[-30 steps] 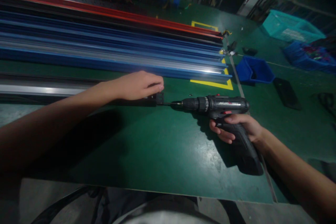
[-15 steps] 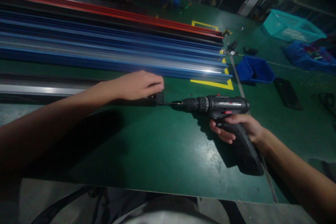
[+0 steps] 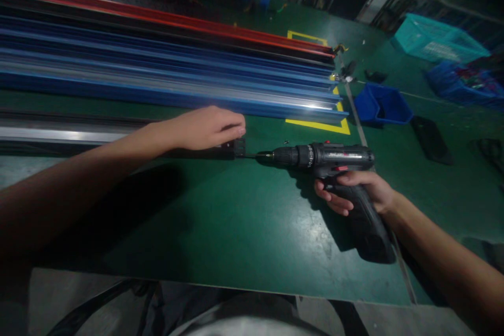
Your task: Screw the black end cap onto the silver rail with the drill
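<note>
Along the left of the green table (image 3: 220,220), a long dark rail (image 3: 79,139) lies flat, running from the left edge toward the middle, with a stack of blue rails (image 3: 157,84) and a red rail (image 3: 157,18) lying parallel behind it. At the near rail's right end, the left hand (image 3: 205,127) rests palm down on top, fingers curled over the end and pressing it to the table; just below the fingertips sits a small black end cap (image 3: 238,148) fitted to the rail's end. Touching that cap from the right is the bit of a black cordless drill (image 3: 334,160), which lies level and points left. Farther right, the right hand (image 3: 356,191) is wrapped around the drill's handle, a finger up by the trigger. Beyond the drill, a small blue bin (image 3: 381,105) stands on the table, well apart from both hands.
</note>
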Demonstrator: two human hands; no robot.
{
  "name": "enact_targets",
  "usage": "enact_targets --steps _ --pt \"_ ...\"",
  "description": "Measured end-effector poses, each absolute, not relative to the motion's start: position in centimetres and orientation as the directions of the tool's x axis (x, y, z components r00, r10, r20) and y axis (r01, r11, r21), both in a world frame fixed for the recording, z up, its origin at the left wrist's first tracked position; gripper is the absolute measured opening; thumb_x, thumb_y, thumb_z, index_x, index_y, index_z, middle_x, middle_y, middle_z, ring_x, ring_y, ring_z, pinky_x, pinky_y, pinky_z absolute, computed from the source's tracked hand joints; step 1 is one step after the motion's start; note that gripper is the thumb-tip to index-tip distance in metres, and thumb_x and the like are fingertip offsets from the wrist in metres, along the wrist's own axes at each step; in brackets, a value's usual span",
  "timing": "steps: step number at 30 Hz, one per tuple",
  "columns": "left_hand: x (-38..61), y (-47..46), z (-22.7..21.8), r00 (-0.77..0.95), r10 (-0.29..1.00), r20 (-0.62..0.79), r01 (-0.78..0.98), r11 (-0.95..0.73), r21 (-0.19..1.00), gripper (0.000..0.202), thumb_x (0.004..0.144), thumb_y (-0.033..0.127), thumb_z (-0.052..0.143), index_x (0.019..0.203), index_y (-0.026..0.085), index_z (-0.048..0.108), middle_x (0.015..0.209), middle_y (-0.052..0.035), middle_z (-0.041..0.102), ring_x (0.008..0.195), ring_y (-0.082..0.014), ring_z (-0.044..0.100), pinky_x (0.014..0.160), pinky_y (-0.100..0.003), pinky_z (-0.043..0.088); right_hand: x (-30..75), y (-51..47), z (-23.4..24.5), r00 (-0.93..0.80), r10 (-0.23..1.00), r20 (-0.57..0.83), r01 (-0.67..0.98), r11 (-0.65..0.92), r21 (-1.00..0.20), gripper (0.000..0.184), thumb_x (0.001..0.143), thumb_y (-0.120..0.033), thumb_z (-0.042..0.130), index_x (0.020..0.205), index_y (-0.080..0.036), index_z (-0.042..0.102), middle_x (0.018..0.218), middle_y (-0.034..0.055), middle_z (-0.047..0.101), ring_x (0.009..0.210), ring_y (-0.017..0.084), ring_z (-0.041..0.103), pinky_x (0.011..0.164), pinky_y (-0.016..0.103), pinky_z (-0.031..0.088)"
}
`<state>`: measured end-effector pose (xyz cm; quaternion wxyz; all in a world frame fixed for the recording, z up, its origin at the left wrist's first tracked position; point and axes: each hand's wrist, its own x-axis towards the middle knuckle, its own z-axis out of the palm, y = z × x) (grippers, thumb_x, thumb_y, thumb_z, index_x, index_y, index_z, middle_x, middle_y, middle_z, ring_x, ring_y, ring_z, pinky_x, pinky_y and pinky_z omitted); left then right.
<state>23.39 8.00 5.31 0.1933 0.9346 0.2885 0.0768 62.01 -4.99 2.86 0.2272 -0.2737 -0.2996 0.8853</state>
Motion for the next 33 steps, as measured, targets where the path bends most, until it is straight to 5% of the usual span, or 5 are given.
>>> enact_targets --steps 33 --pt "23.44 7.99 5.32 0.822 0.569 0.034 0.511 -0.763 0.396 0.040 0.104 0.047 0.039 0.093 0.021 0.068 0.089 -0.0023 0.072 0.077 -0.0163 0.064 0.071 -0.027 0.041 61.76 -5.04 3.13 -0.739 0.574 -0.351 -0.234 -0.708 -0.666 0.034 0.092 -0.027 0.063 0.113 -0.003 0.074 0.092 0.0116 0.069 0.055 0.009 0.056 0.060 0.024 0.057"
